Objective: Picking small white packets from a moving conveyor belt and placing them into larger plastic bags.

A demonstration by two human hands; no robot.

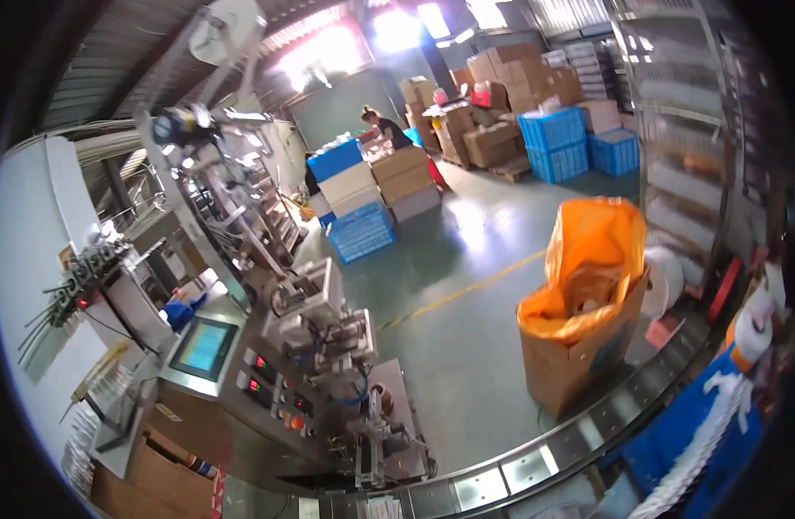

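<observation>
Neither of my hands shows in the head view. At the left stands a steel packaging machine (233,432) with a lit touch screen (205,348), small red and green displays (258,374) and a red knob (296,423). A metal conveyor (501,478) curves from the machine's foot along the bottom and up the right side. Small pale packets (384,507) lie at its lower edge, too cut off to make out. Beyond the conveyor stands a tall cardboard box (557,376) with an orange plastic liner (596,238) folded over its rim.
A twisted white rope or cloth (705,445) hangs over a blue bin (648,458) at lower right. A tall metal rack (683,130) stands at right. Farther back, a person (384,130) bends behind stacked crates (361,233). Cardboard boxes (510,69) and blue crates (553,147) fill the back.
</observation>
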